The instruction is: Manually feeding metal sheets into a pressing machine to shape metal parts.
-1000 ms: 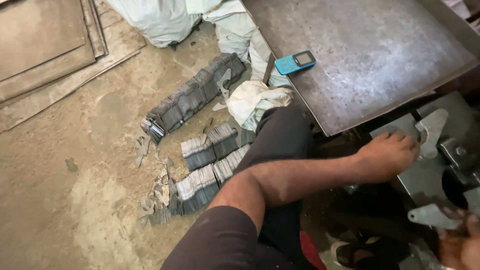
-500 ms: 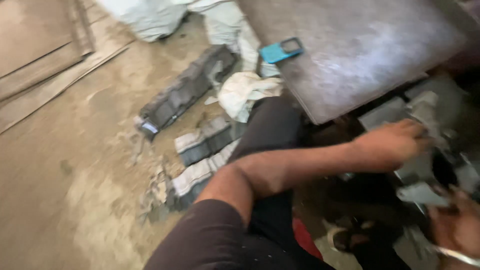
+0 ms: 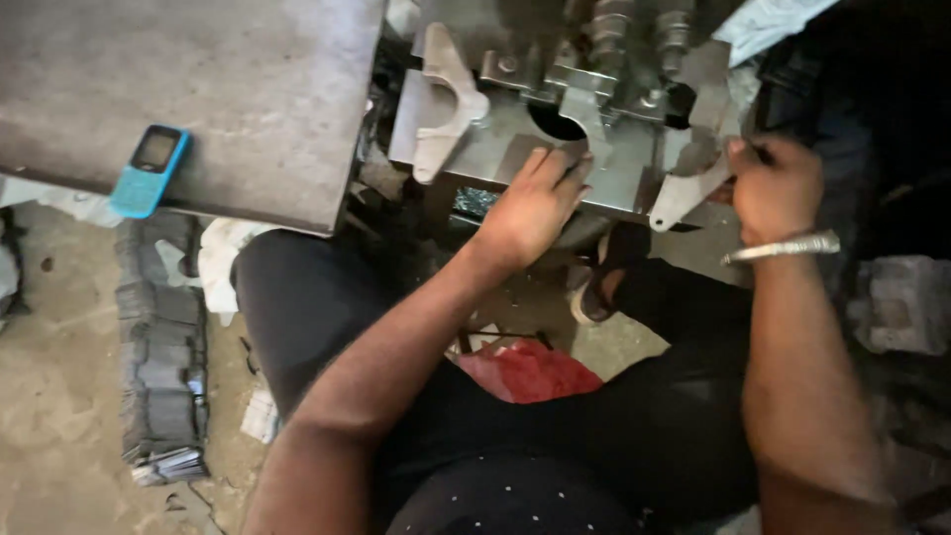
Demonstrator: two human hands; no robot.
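Nearest the camera, dark trousers are seen across the lap, with a red cloth (image 3: 525,369) lying between the legs and a sandalled foot (image 3: 592,297) just beyond it. To the left, on the dusty floor (image 3: 50,396), a long stack of dark grey strips (image 3: 158,347) is laid with its long axis running away from the viewer, and a pale rag (image 3: 213,263) is seen beside its far end. Further out, the left hand (image 3: 530,208) is laid flat on the front face of a grey metal machine (image 3: 495,149), its fingers (image 3: 560,168) spread open and pressed against the metal, gripping nothing. The right hand (image 3: 778,188), with a silver bangle (image 3: 783,248) round the wrist, is closed on a flat grey metal plate (image 3: 688,188). The plate is held at the machine's right front corner; its long axis is tilted, with the rounded lower end pointing down and to the left and the wider upper end lying up against the machine. A similar forked plate (image 3: 446,99) is seen on the machine's left side, its long axis nearly upright. On the left, a dull steel worktop (image 3: 248,99) is set beside the machine, and a blue phone (image 3: 149,170) is laid near its front edge, slightly tilted.
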